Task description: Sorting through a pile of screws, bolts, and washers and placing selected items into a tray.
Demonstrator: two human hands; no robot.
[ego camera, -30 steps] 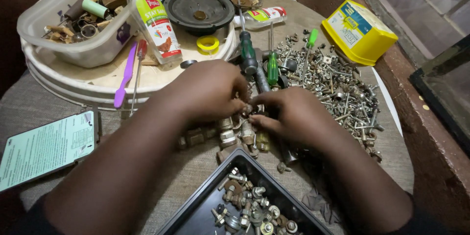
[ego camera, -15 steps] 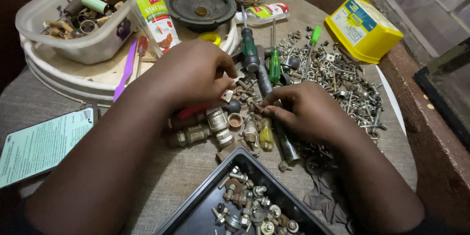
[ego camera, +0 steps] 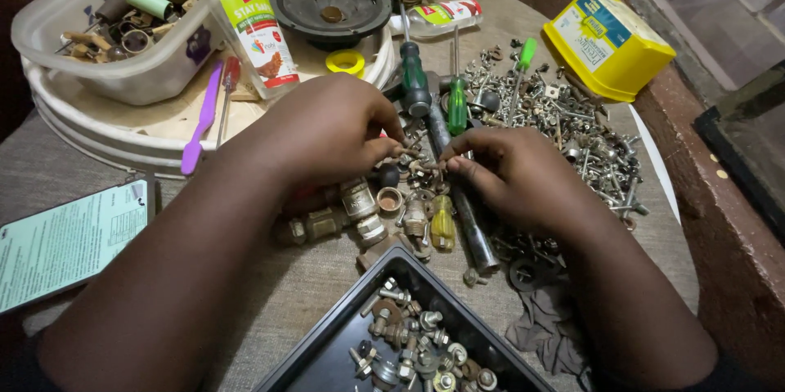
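Hands over a heap of small metal hardware (ego camera: 425, 171). I see my left hand (ego camera: 327, 130) and right hand (ego camera: 523, 175) meeting fingertip to fingertip at its middle, pinching something too small to identify; whether either truly grips it I cannot tell. Below them, the black tray (ego camera: 327, 355) of bolts is cut off by the frame edge.

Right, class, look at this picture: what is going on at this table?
A person is picking through a heap of small metal parts on a cloth-covered table. The left hand and the right hand meet fingertip to fingertip over small brass fittings beside two green-handled screwdrivers. A black tray near the person already contains bolts and nuts.
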